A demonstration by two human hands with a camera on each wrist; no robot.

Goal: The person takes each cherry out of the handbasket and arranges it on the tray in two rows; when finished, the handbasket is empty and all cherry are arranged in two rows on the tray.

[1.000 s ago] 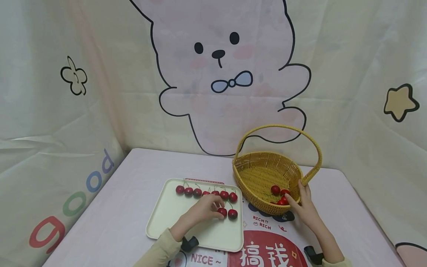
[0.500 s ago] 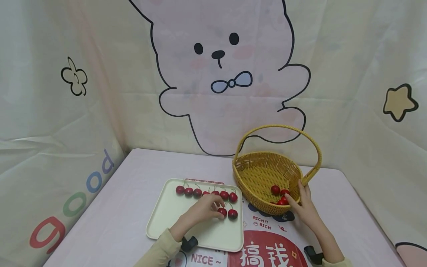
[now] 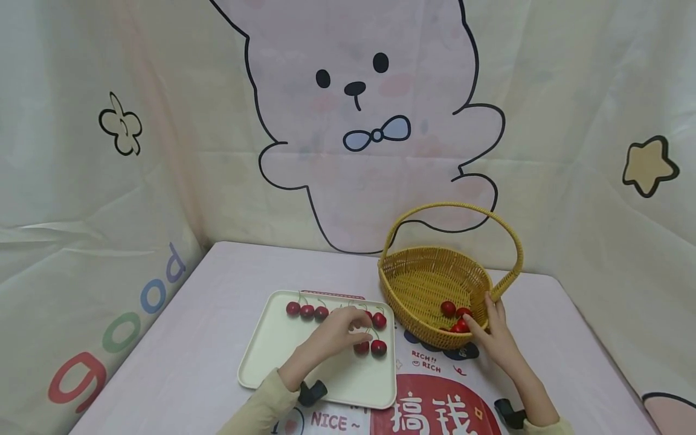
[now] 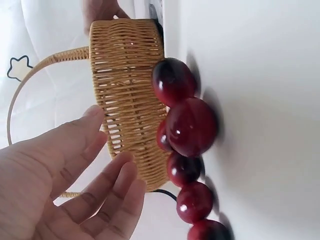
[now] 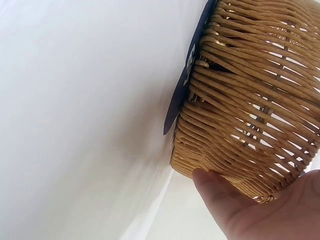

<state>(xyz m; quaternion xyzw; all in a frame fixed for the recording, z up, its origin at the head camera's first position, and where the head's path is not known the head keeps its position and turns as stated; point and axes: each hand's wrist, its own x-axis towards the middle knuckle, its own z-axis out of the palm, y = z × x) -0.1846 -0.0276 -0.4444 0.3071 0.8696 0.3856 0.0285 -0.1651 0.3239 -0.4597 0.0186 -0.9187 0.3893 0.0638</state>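
My left hand (image 3: 337, 332) hovers over the cream tray (image 3: 266, 362), fingers loosely bent and apart with nothing between them. Just under its fingertips sit two dark red cherries, the left cherry (image 3: 361, 348) partly covered and the right cherry (image 3: 379, 348) in plain sight. Behind them runs a row of cherries (image 3: 307, 312) with stems, its middle hidden by the hand. In the left wrist view, the nearest cherry (image 4: 192, 126) stands apart from the fingers (image 4: 92, 117). My right hand (image 3: 500, 338) grips the near right rim of the yellow wicker basket (image 3: 429, 272), close to its handle.
Several red cherries (image 3: 448, 309) lie inside the basket at its right. The basket's tall arched handle (image 3: 459, 206) rises beside the tray. A printed red mat (image 3: 435, 393) lies on the white table (image 3: 179, 338). Fabric walls (image 3: 587, 229) enclose the back and sides.
My left hand has lifted slightly up and away from the left cherry it was touching, and its fingers have spread. The right hand and the basket have stayed in place.
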